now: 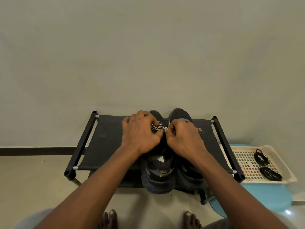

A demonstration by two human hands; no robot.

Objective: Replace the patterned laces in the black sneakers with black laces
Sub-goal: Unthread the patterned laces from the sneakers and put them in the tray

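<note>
Two black sneakers stand side by side on a low black rack, heels toward me: the left sneaker and the right sneaker. Black-and-white patterned laces show between my hands over the left sneaker. My left hand and my right hand both pinch these laces, fingers curled tight. A bit of patterned lace from the right sneaker shows past my right hand. Two coiled black laces lie in a tray at the right.
The cream perforated tray rests on a light blue stool right of the rack. A plain wall rises behind the rack. My bare feet are on the beige floor in front.
</note>
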